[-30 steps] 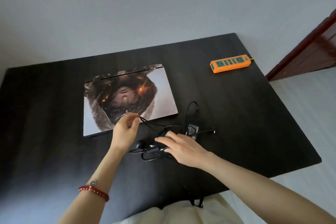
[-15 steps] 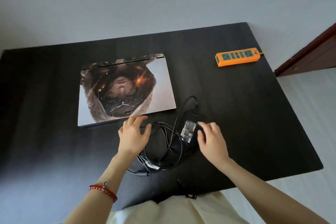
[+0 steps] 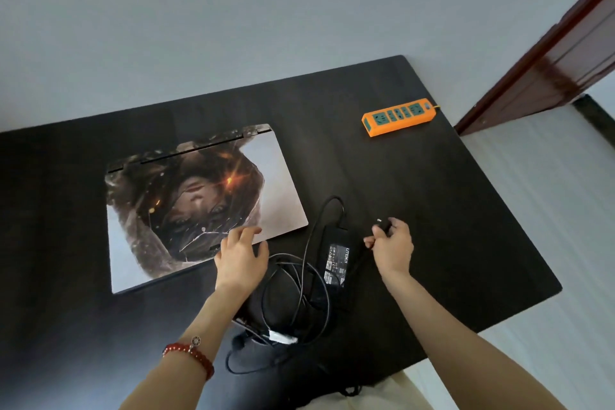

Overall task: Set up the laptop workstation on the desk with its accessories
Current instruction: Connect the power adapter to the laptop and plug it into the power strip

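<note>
Laptop (image 3: 199, 206) gear was being sorted: nearest the front edge of the desk (image 3: 466, 243) a loose tangle of black cable (image 3: 293, 296) lay in loops, some trailing down over that edge toward the person's lap. Just beyond the loops the left hand (image 3: 241, 260) hovered with fingers spread and relaxed, holding nothing, its fingertips over the closed laptop's near corner. Beside the coil lay the black power adapter (image 3: 336, 261), label up. To its right the right hand (image 3: 392, 245) pinched a small dark plug (image 3: 382, 225) at a cable end, fingers curled round it; which plug it was I could not tell

The laptop itself sat shut, left of the desk's middle, its picture-covered lid facing up. Farthest off, near the back right corner, lay the orange power strip (image 3: 399, 116)

The step looked like freeing the charger's lead for connection. Next, I judged, the plug needed drawing clear of the coil without dragging the adapter, then carrying to its socket. Bare desk lay between adapter and strip, and along the right edge, so there was room; the hanging loops at the front edge might snag
</note>
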Available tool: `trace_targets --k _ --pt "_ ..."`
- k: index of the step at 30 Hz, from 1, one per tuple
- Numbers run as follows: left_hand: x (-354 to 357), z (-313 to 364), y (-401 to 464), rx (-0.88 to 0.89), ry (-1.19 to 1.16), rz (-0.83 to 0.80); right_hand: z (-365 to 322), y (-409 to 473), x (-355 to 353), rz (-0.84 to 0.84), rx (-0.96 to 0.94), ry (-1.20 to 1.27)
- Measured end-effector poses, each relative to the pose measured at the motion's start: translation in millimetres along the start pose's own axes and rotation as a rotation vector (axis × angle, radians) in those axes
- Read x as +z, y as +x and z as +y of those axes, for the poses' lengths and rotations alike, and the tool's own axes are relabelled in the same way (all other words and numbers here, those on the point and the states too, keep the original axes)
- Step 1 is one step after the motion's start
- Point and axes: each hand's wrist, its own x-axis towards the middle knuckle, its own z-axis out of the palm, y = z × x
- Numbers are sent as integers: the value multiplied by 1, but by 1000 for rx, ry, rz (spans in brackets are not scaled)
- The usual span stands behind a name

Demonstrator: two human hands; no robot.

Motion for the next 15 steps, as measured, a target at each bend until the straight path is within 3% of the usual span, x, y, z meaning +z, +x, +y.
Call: trace_targets --k 6,10,15 --pt "-32 22 44 24 -25 76 -126 37 -2 165 -460 18" --pt "-61 38 84 42 -43 96 -213 47 12 167 -811 -6" --pt "-113 66 137 90 -39 191 -297 58 49 188 -1058 -87"
